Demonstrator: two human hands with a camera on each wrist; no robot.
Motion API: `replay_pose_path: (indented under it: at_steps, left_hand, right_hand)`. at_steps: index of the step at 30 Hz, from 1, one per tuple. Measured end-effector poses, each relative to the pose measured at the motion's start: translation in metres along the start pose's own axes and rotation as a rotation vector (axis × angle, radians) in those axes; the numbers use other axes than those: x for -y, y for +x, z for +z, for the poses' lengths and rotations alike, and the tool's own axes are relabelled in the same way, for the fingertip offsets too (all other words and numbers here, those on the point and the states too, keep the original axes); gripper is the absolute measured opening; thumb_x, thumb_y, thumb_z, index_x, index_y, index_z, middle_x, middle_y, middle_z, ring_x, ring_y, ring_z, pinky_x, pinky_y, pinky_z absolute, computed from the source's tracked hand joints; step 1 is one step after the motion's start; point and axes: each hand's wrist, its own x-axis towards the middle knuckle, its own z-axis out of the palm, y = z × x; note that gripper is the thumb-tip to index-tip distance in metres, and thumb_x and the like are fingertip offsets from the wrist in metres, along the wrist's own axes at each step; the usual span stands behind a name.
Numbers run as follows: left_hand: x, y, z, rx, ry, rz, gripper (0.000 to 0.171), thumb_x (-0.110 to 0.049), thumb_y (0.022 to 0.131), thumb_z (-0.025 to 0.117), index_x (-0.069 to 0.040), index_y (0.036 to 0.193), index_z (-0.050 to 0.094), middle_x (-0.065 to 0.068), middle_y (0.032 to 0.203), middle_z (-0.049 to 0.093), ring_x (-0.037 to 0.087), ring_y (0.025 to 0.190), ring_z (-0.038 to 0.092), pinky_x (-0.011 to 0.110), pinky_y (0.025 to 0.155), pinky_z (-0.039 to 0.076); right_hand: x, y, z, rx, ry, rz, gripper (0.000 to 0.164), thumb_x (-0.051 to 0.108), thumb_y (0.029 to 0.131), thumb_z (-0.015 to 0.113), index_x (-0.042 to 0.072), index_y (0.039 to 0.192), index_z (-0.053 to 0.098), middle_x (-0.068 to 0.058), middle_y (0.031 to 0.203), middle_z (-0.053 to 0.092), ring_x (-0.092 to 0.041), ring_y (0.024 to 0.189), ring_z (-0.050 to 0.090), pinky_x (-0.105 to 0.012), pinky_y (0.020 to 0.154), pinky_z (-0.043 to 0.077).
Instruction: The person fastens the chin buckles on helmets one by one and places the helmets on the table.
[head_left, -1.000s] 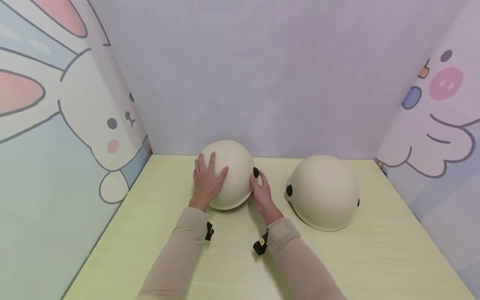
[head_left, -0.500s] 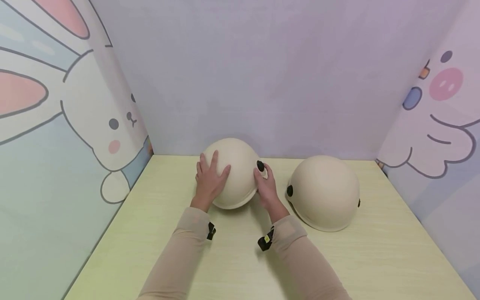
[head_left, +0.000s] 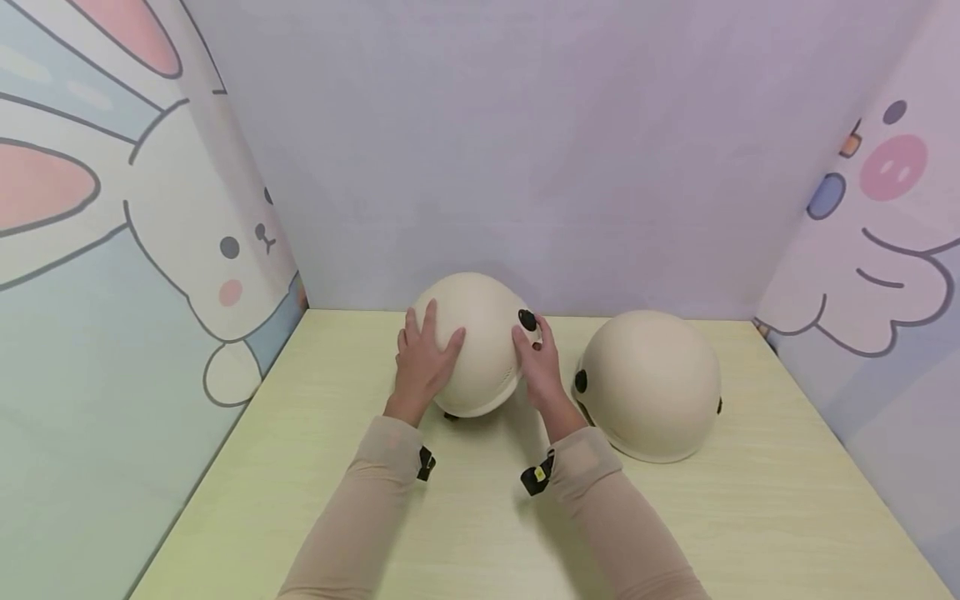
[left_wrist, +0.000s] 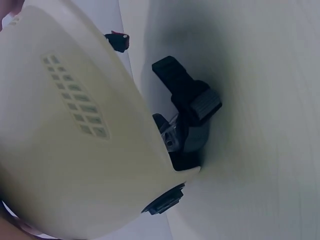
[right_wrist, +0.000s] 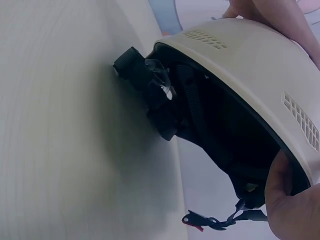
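Note:
A cream helmet (head_left: 483,321) is held tilted between both hands near the back of the table, its right side higher. My left hand (head_left: 423,358) lies with spread fingers against the left of its shell. At the right rim, my right hand (head_left: 540,367) grips the edge; part of it reaches inside in the right wrist view. A black round fitting (head_left: 527,320) shows above that thumb. Grid vents (left_wrist: 75,95) and a black rear adjuster piece (left_wrist: 195,102) appear in the left wrist view. The dark inside (right_wrist: 235,115) and a dangling strap buckle (right_wrist: 200,219) face the right wrist camera.
A second cream helmet (head_left: 652,383) sits dome up on the right of the pale wooden table (head_left: 300,467), near my right forearm. A plain backdrop (head_left: 480,150) stands behind the table, with cartoon-printed panels on both sides.
The held helmet has shifted right and tilted further, its right side rising. My right hand has moved right and slightly up with the rim; the left has followed a little. The other helmet stays put.

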Motion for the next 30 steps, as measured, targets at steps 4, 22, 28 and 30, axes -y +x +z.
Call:
replay_pose_path:
  at_steps: [4,22,28,30]
  left_hand:
    - [-0.002,-0.002,0.0,-0.007,-0.016,-0.013,0.08,-0.066,0.094,0.038,-0.026,0.158,0.014,0.021,0.159,0.005,0.047,0.138,0.017,0.07,0.099,0.024]
    - [-0.008,-0.015,0.002,0.004,-0.152,-0.075,0.079,-0.065,0.096,0.036,-0.025,0.158,0.009,0.023,0.157,0.012,0.051,0.132,0.028,0.069,0.095,0.032]
    - [-0.008,-0.021,0.008,-0.007,-0.188,-0.05,0.079,-0.062,0.097,0.037,-0.02,0.158,0.01,0.025,0.156,0.014,0.053,0.131,0.031,0.069,0.095,0.032]
    - [-0.008,-0.022,0.009,-0.011,-0.198,-0.04,0.079,-0.062,0.097,0.036,-0.018,0.158,0.01,0.026,0.156,0.013,0.054,0.13,0.032,0.07,0.095,0.032]
  right_hand:
    - [0.005,-0.002,0.0,-0.015,-0.033,-0.018,0.063,0.036,0.099,0.058,0.024,0.154,0.029,-0.017,0.127,0.043,-0.023,0.099,0.045,-0.039,0.087,0.041]
    - [0.035,-0.009,0.001,-0.012,-0.114,-0.108,0.064,0.036,0.099,0.059,0.024,0.154,0.029,-0.009,0.158,0.022,-0.028,0.142,0.022,-0.044,0.109,0.028]
    - [0.042,-0.009,0.001,-0.011,-0.13,-0.1,0.065,0.037,0.098,0.058,0.025,0.154,0.028,-0.005,0.159,0.019,-0.029,0.144,0.015,-0.044,0.111,0.023]
    - [0.045,-0.009,0.001,-0.011,-0.126,-0.105,0.065,0.036,0.098,0.059,0.025,0.154,0.028,-0.006,0.159,0.02,-0.029,0.144,0.015,-0.044,0.112,0.022]
